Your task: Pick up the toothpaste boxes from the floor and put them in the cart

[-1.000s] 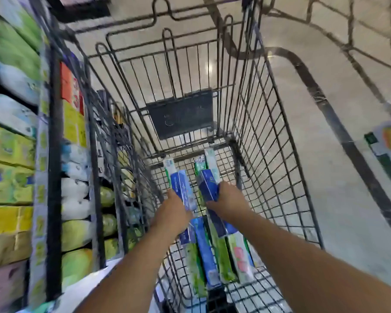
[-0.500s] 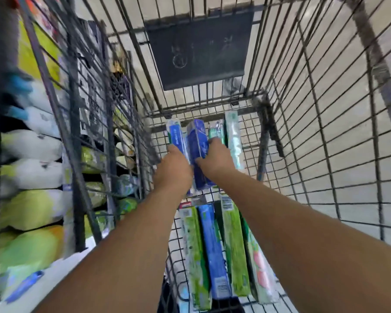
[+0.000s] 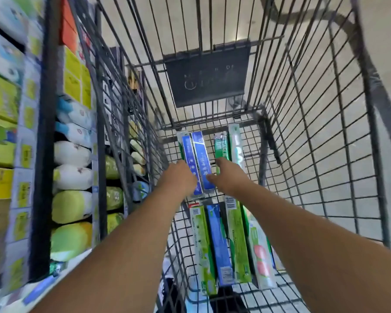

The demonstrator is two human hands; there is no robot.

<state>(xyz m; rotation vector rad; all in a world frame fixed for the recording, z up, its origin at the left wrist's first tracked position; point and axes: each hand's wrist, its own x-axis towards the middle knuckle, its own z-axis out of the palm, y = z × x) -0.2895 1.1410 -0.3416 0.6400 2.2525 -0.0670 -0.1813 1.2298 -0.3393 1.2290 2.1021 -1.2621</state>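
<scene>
The fingertips of the left hand (image 3: 178, 177) are hidden behind its own knuckles, so its grip on the blue boxes (image 3: 198, 163) cannot be told. The right hand (image 3: 229, 177) covers the lower end of the green box (image 3: 221, 146). Both forearms run off the bottom edge. The near ends of the boxes lying closer (image 3: 219, 242) are partly covered by the right forearm. The shelf goods (image 3: 70, 177) on the left are smeared by motion, their labels unreadable. Print on the dark sign (image 3: 208, 77) on the cart's (image 3: 325, 154) far wall is too faint to read. The cart's rim is cut off at the top.
</scene>
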